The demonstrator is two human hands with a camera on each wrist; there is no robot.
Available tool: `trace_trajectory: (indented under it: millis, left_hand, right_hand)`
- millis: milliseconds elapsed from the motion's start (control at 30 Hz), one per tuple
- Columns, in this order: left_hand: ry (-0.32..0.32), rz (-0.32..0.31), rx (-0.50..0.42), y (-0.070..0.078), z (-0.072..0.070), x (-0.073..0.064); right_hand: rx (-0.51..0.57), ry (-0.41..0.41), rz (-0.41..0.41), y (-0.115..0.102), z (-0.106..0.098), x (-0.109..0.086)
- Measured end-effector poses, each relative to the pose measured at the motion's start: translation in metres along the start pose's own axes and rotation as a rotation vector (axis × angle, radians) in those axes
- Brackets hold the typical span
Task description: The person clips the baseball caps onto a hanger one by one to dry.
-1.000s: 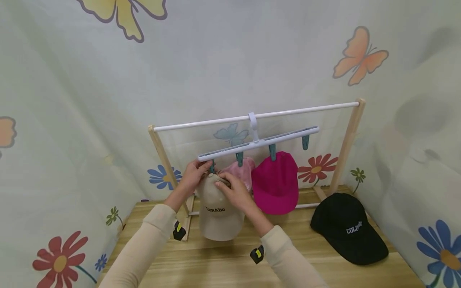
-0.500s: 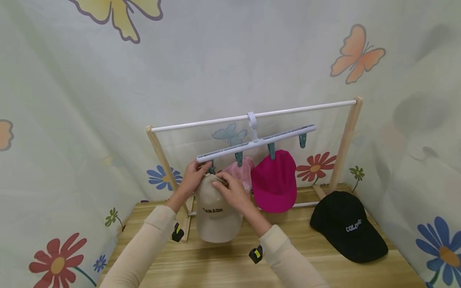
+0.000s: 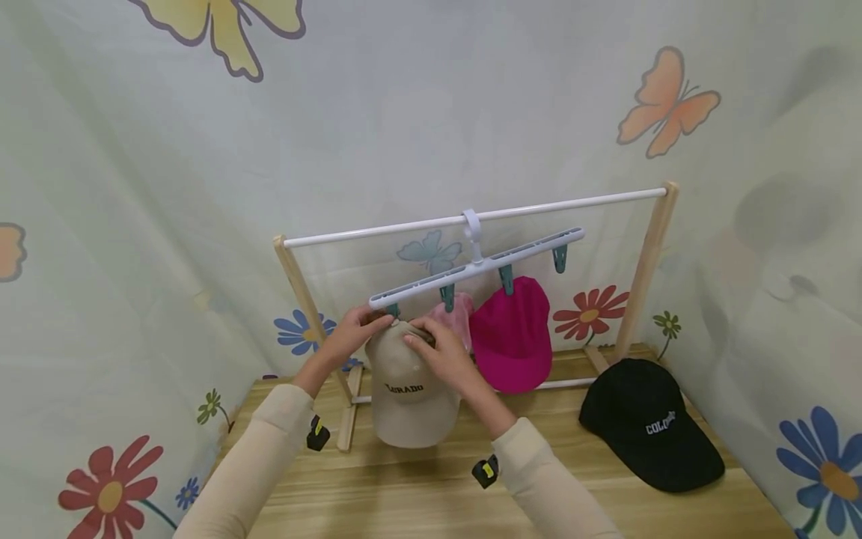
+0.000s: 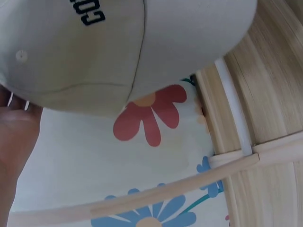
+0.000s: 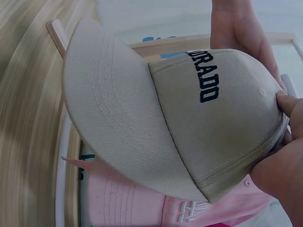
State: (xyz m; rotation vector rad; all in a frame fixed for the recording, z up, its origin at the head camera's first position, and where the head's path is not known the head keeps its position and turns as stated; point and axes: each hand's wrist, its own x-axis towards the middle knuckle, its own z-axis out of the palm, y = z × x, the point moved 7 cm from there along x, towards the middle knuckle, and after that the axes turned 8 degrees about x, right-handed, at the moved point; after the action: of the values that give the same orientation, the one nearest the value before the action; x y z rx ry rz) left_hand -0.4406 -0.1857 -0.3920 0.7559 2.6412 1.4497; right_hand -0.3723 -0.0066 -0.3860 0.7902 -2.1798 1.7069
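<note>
I find the beige cap (image 3: 412,408) above the tabletop (image 3: 404,505), left of centre near its back edge: crown up, brim down, long axis near vertical. My right hand (image 3: 441,353) pinches the crown; my left hand (image 3: 349,335) touches its top below a teal clip (image 3: 393,309), grip indeterminable.

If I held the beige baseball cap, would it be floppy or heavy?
The beige baseball cap is probably light, being cloth. Its brim should stay fairly stiff, given its smooth curve. The crown might squash where the right hand grips its stitched fabric.
</note>
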Motion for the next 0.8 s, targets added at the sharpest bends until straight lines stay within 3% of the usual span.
trace_trajectory:
  millis: [167, 300, 467, 800]
  left_hand:
    - [-0.104, 0.016, 0.069, -0.004, 0.001, -0.008]
    - [-0.14, 0.037, 0.071, -0.005, 0.0, -0.013]
    - [-0.125, 0.043, 0.052, -0.007, -0.001, -0.016]
    - [-0.031, 0.061, 0.039, -0.003, -0.002, -0.021]
  right_hand:
    - [0.029, -0.025, -0.016, 0.001, -0.001, -0.001]
    - [0.041, -0.048, -0.039, 0.001, -0.002, -0.002]
    - [0.015, -0.081, -0.037, 0.002, -0.001, -0.002]
    - [-0.085, -0.128, 0.055, -0.003, 0.001, 0.008]
